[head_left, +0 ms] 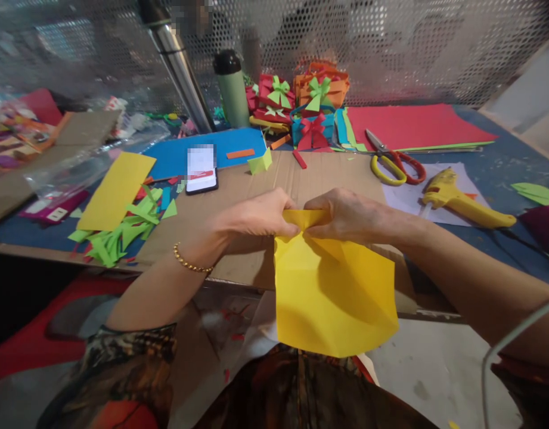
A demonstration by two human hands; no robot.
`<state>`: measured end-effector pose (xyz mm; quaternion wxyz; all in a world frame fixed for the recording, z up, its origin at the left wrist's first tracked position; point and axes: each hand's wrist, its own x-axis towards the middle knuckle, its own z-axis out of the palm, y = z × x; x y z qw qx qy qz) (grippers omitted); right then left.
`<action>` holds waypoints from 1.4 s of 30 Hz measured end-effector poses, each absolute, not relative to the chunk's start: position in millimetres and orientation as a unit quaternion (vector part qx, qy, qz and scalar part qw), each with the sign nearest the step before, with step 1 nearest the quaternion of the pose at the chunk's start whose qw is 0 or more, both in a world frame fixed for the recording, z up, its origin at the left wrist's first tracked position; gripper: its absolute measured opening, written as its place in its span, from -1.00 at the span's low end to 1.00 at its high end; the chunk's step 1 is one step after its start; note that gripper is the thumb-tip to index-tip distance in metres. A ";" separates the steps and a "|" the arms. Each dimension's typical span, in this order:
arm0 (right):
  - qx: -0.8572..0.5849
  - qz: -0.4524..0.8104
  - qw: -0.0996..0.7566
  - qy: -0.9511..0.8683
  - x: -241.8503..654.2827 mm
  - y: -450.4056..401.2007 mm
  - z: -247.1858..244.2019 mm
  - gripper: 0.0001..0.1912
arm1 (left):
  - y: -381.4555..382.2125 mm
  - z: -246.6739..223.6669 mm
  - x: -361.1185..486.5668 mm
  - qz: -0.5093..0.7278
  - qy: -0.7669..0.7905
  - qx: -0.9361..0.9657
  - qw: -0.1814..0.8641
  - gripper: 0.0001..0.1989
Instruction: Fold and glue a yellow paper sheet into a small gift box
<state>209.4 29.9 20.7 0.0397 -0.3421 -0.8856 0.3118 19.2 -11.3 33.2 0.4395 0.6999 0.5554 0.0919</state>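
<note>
A large yellow paper [334, 298] hangs from both hands over the front edge of the cardboard, its top edge pinched and creased in the middle. My left hand [267, 215] grips the upper left part, thumb on the near side. Close beside it, my right hand [346, 217] is closed on the upper right part of the same sheet. The paper's lower part bulges toward my lap. Behind the hands, a small folded light-green paper [260, 162] and a red strip [300, 159] lie on the cardboard [283, 179].
Scissors [388, 164] and a yellow glue gun [466, 199] lie at the right. A phone [201, 170], green scraps [122, 229] and yellow paper [115, 190] are at the left. Bottles [232, 89], small decorated paper baskets [316, 125] and red sheets [403, 125] stand or lie behind.
</note>
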 end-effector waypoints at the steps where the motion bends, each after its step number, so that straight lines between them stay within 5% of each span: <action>1: -0.341 0.310 0.038 -0.887 209.7 30.1 20.9 -0.89 | -12.0 33.4 19.7 0.094 0.554 0.699 0.442 -0.91; 7: -0.336 0.270 0.026 -0.902 209.6 30.2 24.3 -0.91 | -13.8 34.5 22.5 0.102 0.562 0.694 0.438 -0.94; 19: -0.180 0.179 0.140 -0.957 217.0 32.2 20.2 -0.87 | -8.8 31.1 20.6 0.117 0.523 0.726 0.432 -0.90; 33: -0.141 0.176 0.097 -0.969 218.2 27.9 29.7 -0.89 | -9.0 28.7 22.2 0.106 0.506 0.739 0.431 -0.79; 42: -0.245 0.154 0.030 -0.957 220.4 29.8 26.5 -0.71 | -12.3 29.9 22.6 0.101 0.517 0.744 0.411 -0.78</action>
